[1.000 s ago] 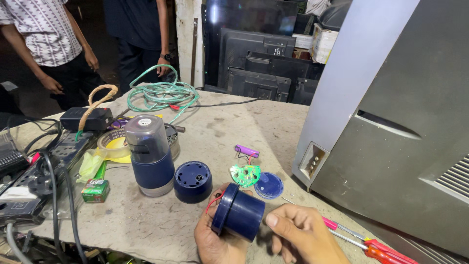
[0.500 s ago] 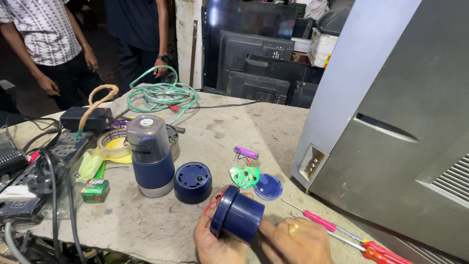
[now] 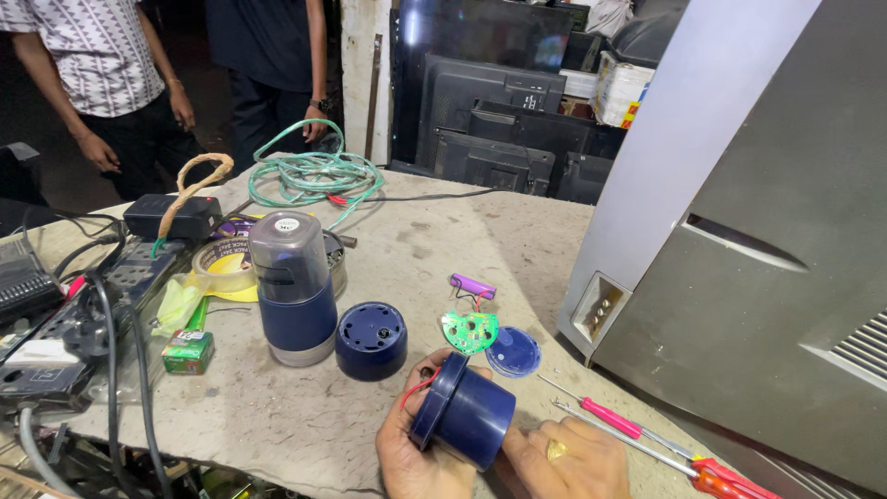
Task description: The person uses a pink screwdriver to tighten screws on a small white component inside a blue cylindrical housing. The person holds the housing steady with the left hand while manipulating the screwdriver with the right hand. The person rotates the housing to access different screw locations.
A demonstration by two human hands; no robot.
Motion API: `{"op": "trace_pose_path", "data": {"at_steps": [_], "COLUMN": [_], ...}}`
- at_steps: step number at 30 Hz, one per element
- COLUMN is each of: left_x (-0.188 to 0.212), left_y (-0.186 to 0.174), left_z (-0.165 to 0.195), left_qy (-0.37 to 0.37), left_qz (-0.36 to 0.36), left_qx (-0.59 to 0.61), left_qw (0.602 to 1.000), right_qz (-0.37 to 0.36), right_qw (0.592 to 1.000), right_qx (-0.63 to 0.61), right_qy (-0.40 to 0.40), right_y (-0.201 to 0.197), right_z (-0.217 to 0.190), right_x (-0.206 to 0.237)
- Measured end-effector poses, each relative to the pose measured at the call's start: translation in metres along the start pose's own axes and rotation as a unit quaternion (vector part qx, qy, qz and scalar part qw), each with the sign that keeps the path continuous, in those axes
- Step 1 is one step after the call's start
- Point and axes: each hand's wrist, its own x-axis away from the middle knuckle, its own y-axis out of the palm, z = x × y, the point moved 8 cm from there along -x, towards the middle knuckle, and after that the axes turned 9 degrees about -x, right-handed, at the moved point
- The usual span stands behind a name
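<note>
Head view: both hands grip a blue cylinder, circuit board and screwdrivers nearby.

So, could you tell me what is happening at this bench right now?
A person holds a dark blue round housing in both hands, the left hand cupping it and the right hand beside it; red wires trail from its rim. On the table lie a small green circuit board, a blue cap, a second blue housing, a grinder-like appliance and two screwdrivers. Two people stand behind.
</note>
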Motion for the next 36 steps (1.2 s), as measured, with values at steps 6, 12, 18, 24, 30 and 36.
{"op": "trace_pose_path", "data": {"at_steps": [6, 12, 18, 24, 30, 36], "left_x": [-0.002, 0.0, 0.0, 0.006, 0.029, 0.042], "left_y": [-0.007, -0.004, 0.003, 0.004, 0.025, 0.034], "left_z": [0.0, 0.002, 0.004, 0.009, 0.0, -0.005], "left_qy": [0.016, 0.032, 0.075, 0.127, 0.2, 0.278], "left_qz": [0.039, 0.037, 0.004, -0.002, -0.119, -0.135], "left_qx": [-0.005, -0.05, -0.067, -0.111, -0.247, -0.289], "left_qw": [0.999, 0.998, 0.995, 0.986, 0.941, 0.906], "right_qz": [0.063, -0.042, 0.0, -0.028, -0.179, -0.228], "right_qw": [0.962, 0.87, 0.997, 0.866, 0.774, 0.872], "right_qx": [-0.148, -0.309, -0.065, -0.319, -0.442, -0.299], "right_qy": [0.221, 0.382, 0.046, 0.384, 0.417, 0.312], "right_y": [-0.017, 0.006, -0.002, -0.008, 0.011, -0.004], "right_z": [0.032, 0.057, 0.014, 0.047, 0.033, 0.034], "right_x": [0.006, 0.011, 0.003, 0.008, 0.006, -0.004]}}
